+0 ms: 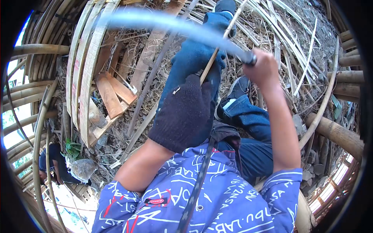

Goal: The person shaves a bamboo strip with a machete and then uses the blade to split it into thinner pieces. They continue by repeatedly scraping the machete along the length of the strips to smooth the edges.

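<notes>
My left hand, in a dark knitted glove, is closed round a thin bamboo strip. The strip slants up and away from the glove over my jeans leg. My bare right hand grips the dark handle of a machete. Its long curved blade is smeared by motion and reaches to the upper left, crossing over the strip in this view. A dark narrow band runs down the front of my patterned blue shirt below the glove.
Curved pale wooden boards and wood offcuts stand at the left. Shavings and split strips litter the ground ahead. Bamboo poles surround the spot. Another person is at the lower left.
</notes>
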